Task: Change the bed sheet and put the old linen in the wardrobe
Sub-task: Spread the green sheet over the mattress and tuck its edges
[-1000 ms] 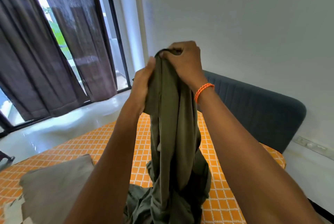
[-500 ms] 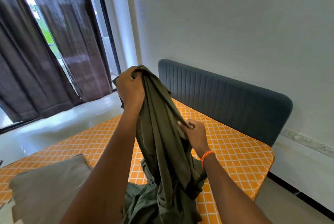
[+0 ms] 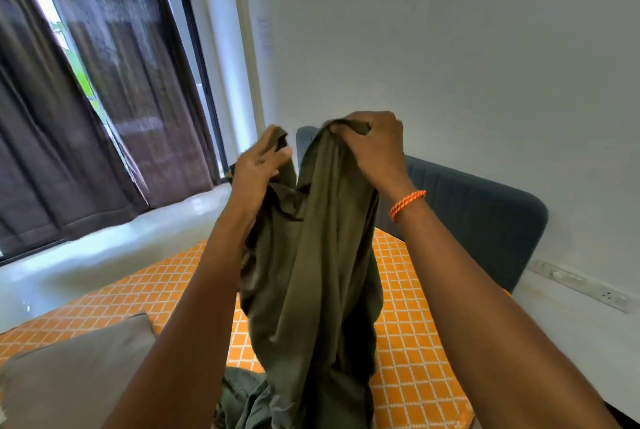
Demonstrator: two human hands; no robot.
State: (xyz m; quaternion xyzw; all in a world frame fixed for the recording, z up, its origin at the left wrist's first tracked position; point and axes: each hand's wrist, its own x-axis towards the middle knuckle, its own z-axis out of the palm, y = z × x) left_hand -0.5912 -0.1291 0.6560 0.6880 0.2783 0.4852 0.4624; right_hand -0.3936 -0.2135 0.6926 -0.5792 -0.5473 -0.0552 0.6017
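My right hand (image 3: pixel 372 146) pinches the green sheet (image 3: pixel 311 272), my left hand (image 3: pixel 258 165) holds it loosely. Below them the mattress (image 3: pixel 408 324) is bare; spreading remains.

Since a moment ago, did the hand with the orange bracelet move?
Yes. The right hand went up the green sheet, from below the headboard's top to above it.
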